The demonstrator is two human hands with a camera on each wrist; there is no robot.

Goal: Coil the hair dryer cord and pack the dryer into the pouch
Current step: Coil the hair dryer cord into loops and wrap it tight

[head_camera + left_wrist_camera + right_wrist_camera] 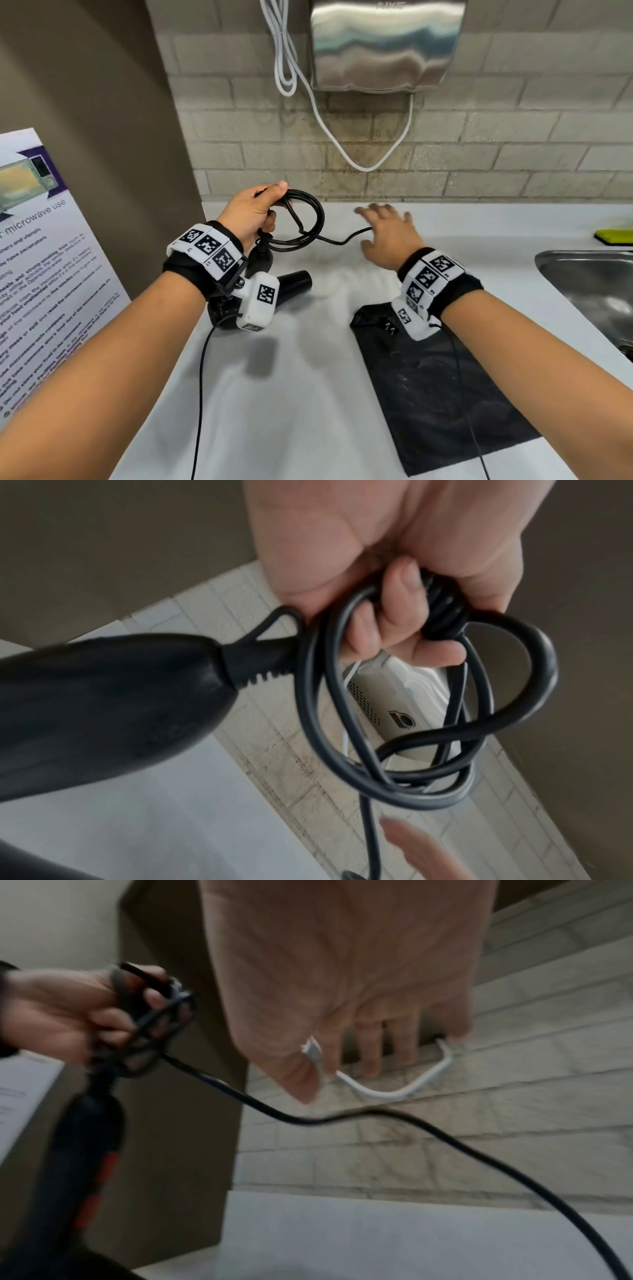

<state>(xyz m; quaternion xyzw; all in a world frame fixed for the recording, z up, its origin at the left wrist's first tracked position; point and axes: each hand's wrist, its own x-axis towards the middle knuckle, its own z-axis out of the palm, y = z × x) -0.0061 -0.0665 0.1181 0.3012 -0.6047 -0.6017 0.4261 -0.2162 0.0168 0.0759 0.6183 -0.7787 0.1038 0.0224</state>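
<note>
Pouch (442, 387) lay flat on desk (301, 394) near me. My left hand (251, 214) clenched coiled cord (310, 219), dryer (291, 284) dangling below. Right hand (385, 233) spread, probably empty; view blurred. Cord springy, so I'd pinch loose tail.

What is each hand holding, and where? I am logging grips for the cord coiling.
The left hand grips the cord's gathered loops at their top. The right hand is open, holding nothing.
</note>
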